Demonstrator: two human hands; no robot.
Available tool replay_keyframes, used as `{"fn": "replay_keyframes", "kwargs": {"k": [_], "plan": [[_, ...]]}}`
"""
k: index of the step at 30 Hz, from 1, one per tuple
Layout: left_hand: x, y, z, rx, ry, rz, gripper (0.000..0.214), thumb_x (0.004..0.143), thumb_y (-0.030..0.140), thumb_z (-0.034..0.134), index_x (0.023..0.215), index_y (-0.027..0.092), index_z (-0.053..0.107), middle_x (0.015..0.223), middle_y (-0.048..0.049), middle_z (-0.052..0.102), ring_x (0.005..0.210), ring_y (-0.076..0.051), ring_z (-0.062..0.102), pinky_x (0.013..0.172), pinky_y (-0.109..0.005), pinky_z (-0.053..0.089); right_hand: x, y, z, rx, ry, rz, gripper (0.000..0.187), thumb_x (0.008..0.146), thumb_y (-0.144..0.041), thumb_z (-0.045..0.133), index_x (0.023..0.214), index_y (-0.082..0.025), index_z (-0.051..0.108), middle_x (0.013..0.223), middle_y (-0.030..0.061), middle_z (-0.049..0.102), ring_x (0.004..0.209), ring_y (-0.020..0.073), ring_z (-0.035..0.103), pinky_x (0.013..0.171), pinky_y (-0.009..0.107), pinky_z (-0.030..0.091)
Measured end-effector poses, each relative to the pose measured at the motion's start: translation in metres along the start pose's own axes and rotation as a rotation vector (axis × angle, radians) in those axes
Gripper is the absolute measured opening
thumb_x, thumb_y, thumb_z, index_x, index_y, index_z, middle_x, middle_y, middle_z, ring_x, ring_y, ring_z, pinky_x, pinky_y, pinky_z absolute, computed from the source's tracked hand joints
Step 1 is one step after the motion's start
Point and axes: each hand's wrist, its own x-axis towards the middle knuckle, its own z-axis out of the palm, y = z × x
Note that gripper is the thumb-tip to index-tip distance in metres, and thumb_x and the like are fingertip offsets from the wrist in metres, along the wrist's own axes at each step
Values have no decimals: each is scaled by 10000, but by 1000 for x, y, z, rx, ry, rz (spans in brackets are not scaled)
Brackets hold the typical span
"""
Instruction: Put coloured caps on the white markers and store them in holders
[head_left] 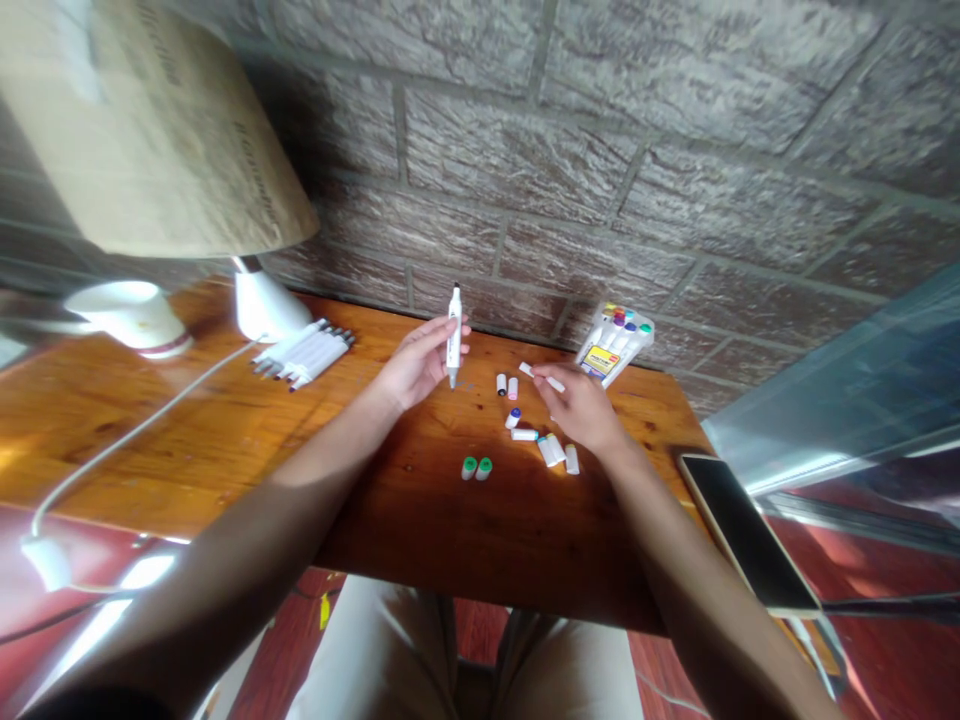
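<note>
My left hand (418,362) holds a white marker (454,335) upright above the wooden table (225,440), fingers wrapped round its barrel. My right hand (583,405) hovers low over the table with a small white marker cap (541,376) pinched in its fingertips. Loose caps lie between and below the hands: two green-tipped ones (476,468), a dark one and a pink one (507,387), a blue one (512,418) and several white ones (555,450).
A row of uncapped white markers (304,353) lies at the back left beside a white lamp base (264,305). A clear marker case (615,343) leans near the brick wall. A dark tablet (746,535) lies at the table's right edge. A white cable (127,440) crosses the left.
</note>
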Motion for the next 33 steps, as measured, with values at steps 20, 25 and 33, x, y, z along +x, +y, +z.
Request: {"fn": "replay_keyframes", "kwargs": {"k": [20, 25, 33], "plan": [[3, -7, -7, -67, -55, -16, 240, 762, 209, 809, 980, 138, 740, 900, -37, 751, 646, -91, 687, 567, -177, 535, 79, -38, -1, -153, -545, 224, 330, 942, -321, 571, 730, -174, 777, 695, 81, 770, 739, 202, 736, 718, 251, 504], [3, -7, -7, -70, -51, -11, 236, 763, 217, 809, 978, 143, 745, 909, -42, 754, 650, -94, 688, 570, -178, 536, 79, -47, 9, -218, -592, 255, 360, 879, -272, 660, 535, -173, 699, 625, 121, 736, 730, 237, 734, 727, 289, 495], [1, -8, -5, -45, -55, -24, 240, 776, 213, 803, 995, 143, 734, 918, -42, 756, 659, -91, 696, 588, -181, 547, 65, -50, 6, -181, -481, 196, 247, 891, -292, 632, 700, -158, 713, 722, 116, 750, 784, 237, 709, 744, 307, 485]]}}
